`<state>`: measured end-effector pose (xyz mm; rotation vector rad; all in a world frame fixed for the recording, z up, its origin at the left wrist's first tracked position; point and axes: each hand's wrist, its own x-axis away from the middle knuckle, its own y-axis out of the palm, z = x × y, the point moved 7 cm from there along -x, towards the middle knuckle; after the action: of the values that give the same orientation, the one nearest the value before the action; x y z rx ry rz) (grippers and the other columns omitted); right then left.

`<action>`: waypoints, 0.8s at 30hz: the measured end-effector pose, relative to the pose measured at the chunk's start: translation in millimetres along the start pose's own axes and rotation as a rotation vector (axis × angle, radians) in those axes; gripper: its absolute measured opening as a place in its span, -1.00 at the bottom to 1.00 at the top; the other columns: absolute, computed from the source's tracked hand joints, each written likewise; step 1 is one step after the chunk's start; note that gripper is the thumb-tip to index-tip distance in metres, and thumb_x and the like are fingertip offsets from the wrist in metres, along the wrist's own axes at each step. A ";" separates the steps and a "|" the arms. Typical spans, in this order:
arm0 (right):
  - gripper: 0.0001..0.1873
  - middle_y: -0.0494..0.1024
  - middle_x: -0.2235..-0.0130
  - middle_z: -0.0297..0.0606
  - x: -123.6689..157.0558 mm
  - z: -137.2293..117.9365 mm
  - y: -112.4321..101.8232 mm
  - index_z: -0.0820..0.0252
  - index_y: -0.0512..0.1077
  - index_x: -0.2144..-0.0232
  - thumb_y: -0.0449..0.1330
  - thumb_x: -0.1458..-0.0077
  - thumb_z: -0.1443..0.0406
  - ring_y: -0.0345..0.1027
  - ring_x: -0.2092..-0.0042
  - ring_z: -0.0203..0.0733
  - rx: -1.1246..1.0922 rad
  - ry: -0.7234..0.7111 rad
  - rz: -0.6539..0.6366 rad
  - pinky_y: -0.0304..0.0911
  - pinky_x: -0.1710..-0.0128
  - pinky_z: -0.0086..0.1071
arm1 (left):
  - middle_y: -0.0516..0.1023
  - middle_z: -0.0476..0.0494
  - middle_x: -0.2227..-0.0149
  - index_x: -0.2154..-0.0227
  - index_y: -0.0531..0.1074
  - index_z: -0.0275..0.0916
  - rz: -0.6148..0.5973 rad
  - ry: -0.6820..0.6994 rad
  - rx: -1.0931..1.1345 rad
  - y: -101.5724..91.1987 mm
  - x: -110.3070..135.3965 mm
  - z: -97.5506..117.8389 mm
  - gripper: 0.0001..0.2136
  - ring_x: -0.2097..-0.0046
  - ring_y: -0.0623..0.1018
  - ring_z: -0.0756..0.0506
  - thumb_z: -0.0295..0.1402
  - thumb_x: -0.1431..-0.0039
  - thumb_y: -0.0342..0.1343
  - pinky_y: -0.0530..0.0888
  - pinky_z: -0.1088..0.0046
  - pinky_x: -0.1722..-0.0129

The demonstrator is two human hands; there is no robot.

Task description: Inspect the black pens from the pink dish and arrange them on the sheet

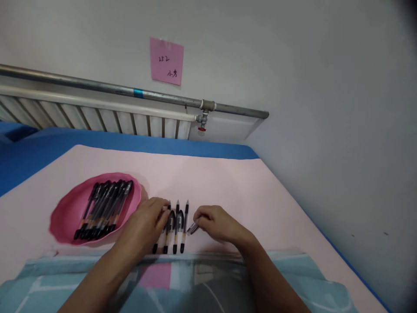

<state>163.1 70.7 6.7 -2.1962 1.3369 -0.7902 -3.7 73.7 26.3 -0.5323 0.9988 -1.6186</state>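
Several black pens [177, 226] lie side by side in a row on the pink sheet [228, 182], tips pointing away from me. My left hand [148, 221] rests on the left end of the row, fingers curled over a pen. To the right of the row, my right hand [216, 224] pinches a small clear pen cap [193, 228] that points toward the rightmost pen. A pink oval tray [65, 213] at the left holds several more black pens [104, 208].
A blue mat [130, 143] lies under the pink sheet. A white radiator [97, 117] and a metal pipe [130, 91] run along the back wall, under a pink sticky note [166, 61]. The right wall stands close. Patterned light-blue cloth [195, 282] covers the near edge.
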 end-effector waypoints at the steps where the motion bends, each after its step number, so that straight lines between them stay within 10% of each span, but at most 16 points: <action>1: -0.82 0.43 0.46 -0.34 -2.1 1.0 0.9 0.24 0.40 0.40 -0.01 0.02 0.42 0.21 0.43 -0.36 -0.015 -0.002 0.009 0.08 0.44 -0.52 | 0.49 -0.16 0.22 0.22 0.38 -0.24 -0.021 0.011 0.009 3.3 0.7 3.1 -0.77 0.14 0.43 -0.12 -0.33 -0.15 -0.13 0.34 0.33 0.13; 24: -0.72 0.33 0.34 -0.31 1.8 -10.1 10.0 0.22 0.35 0.26 0.20 0.08 0.25 0.18 0.34 -0.29 0.299 -0.111 0.084 0.04 0.36 -0.46 | 0.44 -0.21 0.25 0.24 0.42 -0.24 -0.221 0.051 -0.118 37.4 4.7 16.9 -0.76 0.13 0.39 -0.15 -0.45 -0.11 -0.12 0.31 0.27 0.13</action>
<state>150.5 63.9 8.3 -1.9095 1.1656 -0.7704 29.0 62.3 3.9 -0.7053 1.1089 -1.7829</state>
